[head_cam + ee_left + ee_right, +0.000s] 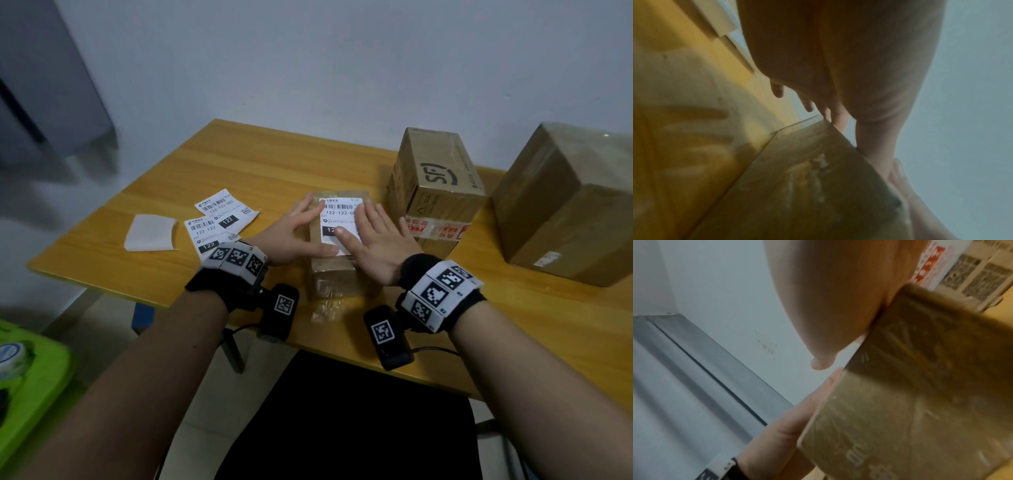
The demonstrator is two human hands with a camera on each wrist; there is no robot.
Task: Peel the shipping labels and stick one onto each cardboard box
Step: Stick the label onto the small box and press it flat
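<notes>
A small taped cardboard box (334, 277) stands at the table's front middle with a white shipping label (339, 214) lying on its top. My left hand (298, 229) lies flat on the label's left edge, fingers straight. My right hand (373, 240) presses flat on the label's right half, covering part of it. The left wrist view shows the left palm (838, 65) over the box (807, 178). In the right wrist view the right palm (838, 288) rests on the box top (920, 386). Two unlabelled boxes stand to the right: an upright one (435, 181) and a large one (565, 205).
Two loose labels (219, 222) and a blank backing sheet (149, 233) lie on the wooden table (239, 161) left of my hands. A green bin (30, 377) with a tape roll (12, 356) sits below the table at far left. A wall runs behind the table.
</notes>
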